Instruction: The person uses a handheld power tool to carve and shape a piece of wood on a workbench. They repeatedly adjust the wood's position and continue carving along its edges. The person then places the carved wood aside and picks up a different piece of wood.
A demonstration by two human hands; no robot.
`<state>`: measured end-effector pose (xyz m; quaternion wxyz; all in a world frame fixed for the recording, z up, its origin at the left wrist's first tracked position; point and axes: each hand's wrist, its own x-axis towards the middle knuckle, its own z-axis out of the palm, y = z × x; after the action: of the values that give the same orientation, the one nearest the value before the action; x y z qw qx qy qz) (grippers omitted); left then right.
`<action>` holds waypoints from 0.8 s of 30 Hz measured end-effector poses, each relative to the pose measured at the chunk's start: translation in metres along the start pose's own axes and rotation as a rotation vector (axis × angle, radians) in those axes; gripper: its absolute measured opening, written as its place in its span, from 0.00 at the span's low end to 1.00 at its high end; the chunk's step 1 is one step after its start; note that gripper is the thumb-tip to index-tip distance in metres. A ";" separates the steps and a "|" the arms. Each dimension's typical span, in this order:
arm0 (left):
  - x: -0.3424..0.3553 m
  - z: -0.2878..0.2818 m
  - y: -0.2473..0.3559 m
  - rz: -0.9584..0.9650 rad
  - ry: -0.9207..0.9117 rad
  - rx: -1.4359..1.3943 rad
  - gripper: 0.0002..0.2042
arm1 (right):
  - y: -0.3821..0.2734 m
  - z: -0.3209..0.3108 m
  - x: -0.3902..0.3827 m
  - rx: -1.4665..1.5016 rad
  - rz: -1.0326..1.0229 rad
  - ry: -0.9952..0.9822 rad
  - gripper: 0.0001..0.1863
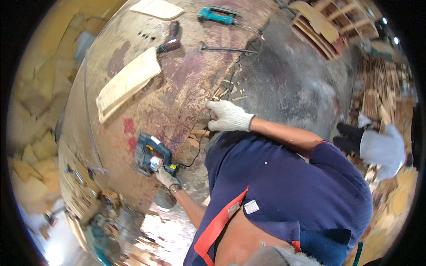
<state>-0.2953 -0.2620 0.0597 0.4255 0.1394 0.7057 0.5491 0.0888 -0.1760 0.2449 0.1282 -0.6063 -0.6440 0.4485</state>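
A dark blue jigsaw (pixel 148 153) sits near the edge of the worn, stained worktable (pixel 177 102), its black cord running off toward my body. My left hand (pixel 166 177), in a white knit glove with a watch at the wrist, has its fingers closed at the jigsaw's side, beside a small white, red and blue patch. My right hand (pixel 229 116), also gloved, hovers near the table's edge with thumb and fingers apart, holding nothing visible. Pale shaped wooden boards (pixel 128 84) lie stacked farther along the tabletop.
A dark cordless drill (pixel 171 37), a hammer (pixel 226 48), a teal power tool (pixel 217 16) and another pale board (pixel 157 8) lie farther off. Wood scraps (pixel 230 91) litter the table's edge. A wooden frame (pixel 328 26) stands at upper right; another person (pixel 381 148) is at right.
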 end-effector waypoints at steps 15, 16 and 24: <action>0.090 0.117 0.076 0.172 0.320 0.424 0.31 | 0.139 -0.058 -0.055 0.112 0.173 0.161 0.26; 0.080 0.140 0.083 0.237 0.426 0.605 0.33 | 0.152 -0.067 -0.058 0.096 0.161 0.164 0.27; -0.085 0.377 0.022 0.551 0.105 0.955 0.41 | 0.269 -0.156 -0.130 0.101 0.347 0.289 0.30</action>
<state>0.0338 -0.0627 0.1039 0.1196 0.4688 0.8339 0.2656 0.4084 -0.2636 0.1847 0.1703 -0.7587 -0.4817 0.4042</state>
